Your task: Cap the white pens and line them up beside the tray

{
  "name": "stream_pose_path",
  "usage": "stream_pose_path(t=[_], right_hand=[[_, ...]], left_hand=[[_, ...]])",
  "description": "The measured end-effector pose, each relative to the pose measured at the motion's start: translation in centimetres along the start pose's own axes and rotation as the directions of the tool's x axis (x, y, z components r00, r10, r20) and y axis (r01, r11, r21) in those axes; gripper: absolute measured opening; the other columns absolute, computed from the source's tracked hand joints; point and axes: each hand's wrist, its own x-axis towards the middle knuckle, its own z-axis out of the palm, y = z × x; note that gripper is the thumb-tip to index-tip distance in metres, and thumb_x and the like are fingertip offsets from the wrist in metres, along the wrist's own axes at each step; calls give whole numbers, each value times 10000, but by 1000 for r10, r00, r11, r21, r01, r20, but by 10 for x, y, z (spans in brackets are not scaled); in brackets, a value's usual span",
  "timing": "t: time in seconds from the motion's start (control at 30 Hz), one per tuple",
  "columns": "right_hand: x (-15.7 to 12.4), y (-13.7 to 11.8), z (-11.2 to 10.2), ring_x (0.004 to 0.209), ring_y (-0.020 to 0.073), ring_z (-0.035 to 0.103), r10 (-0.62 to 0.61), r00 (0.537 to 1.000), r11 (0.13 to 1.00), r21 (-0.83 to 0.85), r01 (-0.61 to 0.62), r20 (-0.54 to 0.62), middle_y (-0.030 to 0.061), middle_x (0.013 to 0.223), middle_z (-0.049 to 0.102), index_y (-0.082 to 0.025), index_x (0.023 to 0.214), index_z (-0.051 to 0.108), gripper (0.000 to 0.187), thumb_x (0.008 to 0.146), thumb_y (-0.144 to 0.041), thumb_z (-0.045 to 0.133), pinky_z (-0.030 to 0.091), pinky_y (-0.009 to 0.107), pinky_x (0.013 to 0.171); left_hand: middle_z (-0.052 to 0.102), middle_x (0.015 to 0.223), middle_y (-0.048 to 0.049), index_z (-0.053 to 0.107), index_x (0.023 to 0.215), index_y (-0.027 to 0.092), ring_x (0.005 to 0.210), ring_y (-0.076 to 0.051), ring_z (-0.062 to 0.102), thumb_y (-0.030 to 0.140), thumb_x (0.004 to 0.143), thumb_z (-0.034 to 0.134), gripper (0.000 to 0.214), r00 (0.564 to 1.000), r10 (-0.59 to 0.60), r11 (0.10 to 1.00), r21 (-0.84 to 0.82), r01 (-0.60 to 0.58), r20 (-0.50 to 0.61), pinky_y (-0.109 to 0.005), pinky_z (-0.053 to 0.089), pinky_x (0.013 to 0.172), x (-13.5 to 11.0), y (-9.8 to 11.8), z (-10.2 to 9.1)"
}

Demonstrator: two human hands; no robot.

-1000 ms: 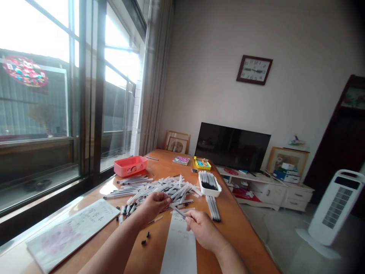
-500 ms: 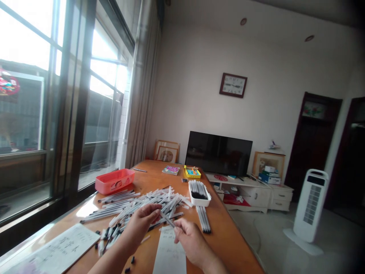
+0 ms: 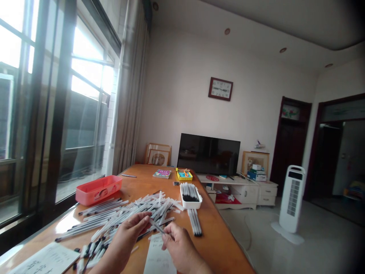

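A thin, pale pen (image 3: 156,226) slants between my two hands above the table. My left hand (image 3: 134,227) pinches its upper left end, and my right hand (image 3: 178,239) grips the lower right end between thumb and fingers. Just beyond lies a loose pile of clear and white pen parts (image 3: 154,203), some with black ends. Small black and white pieces (image 3: 92,247) are scattered beside my left forearm. A paper sheet with handwriting (image 3: 159,257) lies beneath my hands. To the right, a white tray (image 3: 191,204) holds several upright pens, with more pens (image 3: 195,222) lined up in front.
A red plastic box (image 3: 98,191) stands at the table's left edge. Farther back are a booklet (image 3: 162,174) and a yellow box (image 3: 184,175). Another written sheet (image 3: 45,258) lies at lower left. The wooden table's (image 3: 225,243) right edge runs beside my right hand.
The camera view has turned to the right, so everything sits farther left. Both hands still hold the pen in nearly the same pose.
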Motion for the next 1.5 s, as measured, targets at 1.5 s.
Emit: stream_pose_path(t=[1.5], right_hand=[[6, -1, 22, 496, 116, 472, 101, 966, 897, 398, -192, 239, 7, 552, 608, -154, 917, 557, 700, 761, -836, 513, 379, 251, 580]], left_hand=[[732, 871, -72, 658, 842, 159, 645, -125, 661, 231, 748, 820, 201, 984, -174, 941, -291, 174, 27, -213, 549, 617, 3, -4, -8]])
